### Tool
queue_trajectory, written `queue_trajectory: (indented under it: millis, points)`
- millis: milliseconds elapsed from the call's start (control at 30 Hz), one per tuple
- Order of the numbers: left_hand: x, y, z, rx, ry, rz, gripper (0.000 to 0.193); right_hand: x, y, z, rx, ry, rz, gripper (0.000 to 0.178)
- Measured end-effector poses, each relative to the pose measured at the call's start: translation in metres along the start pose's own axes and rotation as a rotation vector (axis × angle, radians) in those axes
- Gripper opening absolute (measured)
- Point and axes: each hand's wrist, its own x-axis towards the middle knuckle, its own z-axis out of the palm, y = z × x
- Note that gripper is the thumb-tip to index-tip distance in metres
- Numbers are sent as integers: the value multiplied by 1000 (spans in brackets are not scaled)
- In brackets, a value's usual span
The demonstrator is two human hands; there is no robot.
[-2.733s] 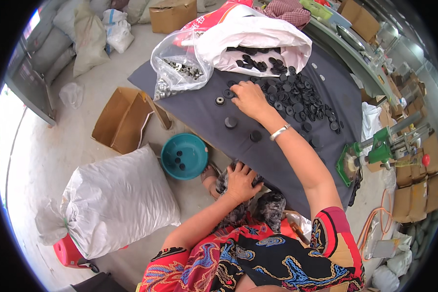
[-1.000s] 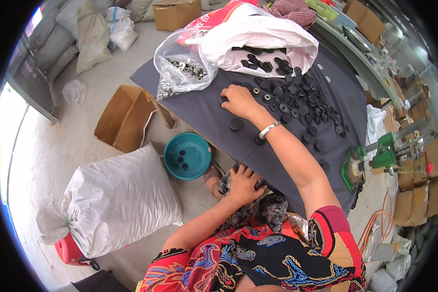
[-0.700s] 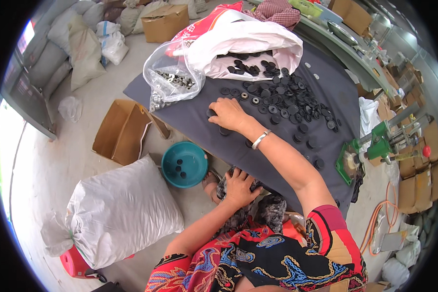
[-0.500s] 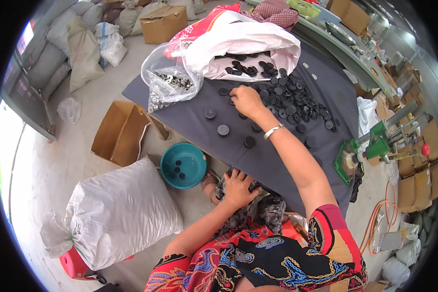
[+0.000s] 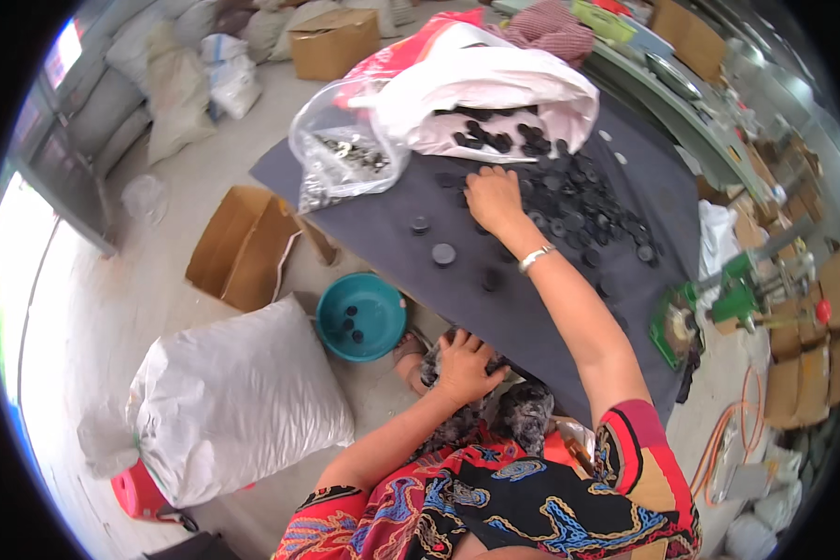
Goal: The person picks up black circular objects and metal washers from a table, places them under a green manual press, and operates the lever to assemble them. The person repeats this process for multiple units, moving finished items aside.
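My right hand [image 5: 497,201] reaches over the dark cloth-covered table, its fingers bent down at the left edge of a pile of black round discs [image 5: 577,219]. Whatever its fingertips may grip is hidden beneath them. Loose black discs [image 5: 448,179] lie just left of that hand. Nearer me stand small dark disc stacks, among them one with a greyer top [image 5: 442,254] and a black one [image 5: 491,278]. My left hand [image 5: 467,369] rests on my knee with fingers spread, holding nothing.
A white sack [image 5: 504,75] spills discs at the table's back, beside a clear bag of metal parts [image 5: 350,163]. A green hand press [image 5: 672,322] stands right. On the floor are a teal basin [image 5: 361,317], an opened carton [image 5: 243,247] and a full white sack [image 5: 243,401].
The view has shifted slightly, moving the table rightward in it. My right hand's fingers have turned from the loose discs toward the pile. My left hand stays on my knee.
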Motion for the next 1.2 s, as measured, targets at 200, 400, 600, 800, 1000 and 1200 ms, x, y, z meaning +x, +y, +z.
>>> queue_trajectory:
  millis: [200,400,600,800,1000,1200]
  points:
    - [-11,0,0,5,-8,39,42,-11,-6,-5,-64,36,-164,14]
    - [-12,4,10,-69,126,36,42,-10,-15,-11,273,-195,-118,24]
    - [-13,-1,8,-22,-59,13,41,-10,-23,-16,484,-58,-80,48]
    - [-3,-2,1,29,-88,-27,45,-10,-32,3,652,-46,-44,22]
    - [4,3,4,-34,-20,22,43,-18,-24,-7,209,-162,-96,22]
    - [3,3,3,-40,-20,0,44,9,10,-15,367,-44,0,29]
